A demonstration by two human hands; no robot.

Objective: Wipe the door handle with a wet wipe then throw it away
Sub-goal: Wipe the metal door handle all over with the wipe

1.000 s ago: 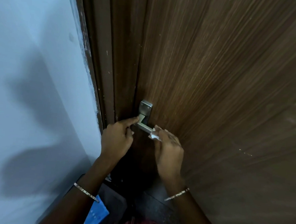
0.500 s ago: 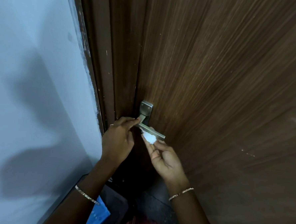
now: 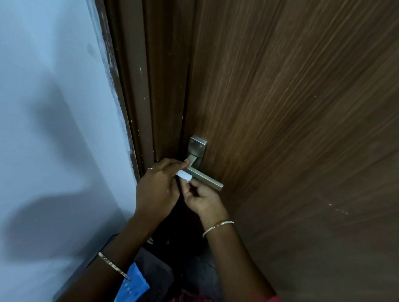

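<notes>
The door handle (image 3: 203,175) is a brushed-metal lever on a square backplate, mounted near the left edge of a dark wood-grain door (image 3: 301,110). The lever runs from the backplate down and to the right, ending in a squared tip; its right half is bare.

The wet wipe (image 3: 183,175) is a small white folded wad located at the left, inner end of the lever, just below the bend where the lever meets the backplate. It touches the underside of the lever there.

The left hand (image 3: 158,190) is raised from the lower left. Its index finger extends forward, and the fingertip rests on the neck of the handle at the backplate. The remaining fingers are curled, and the thumb side meets the left end of the wipe. A ring shows on one finger. Whether this grip pinches the wipe or only touches it cannot be determined.

The right hand (image 3: 202,199) is directly below the lever, palm turned partly upward. Its grip is closed: thumb and fingertips pinch the right end of the wipe.

Each wrist carries a thin metal bangle. To the left of the door stand the brown door frame (image 3: 137,88) and a pale blue wall (image 3: 45,94) bearing shadows.
</notes>
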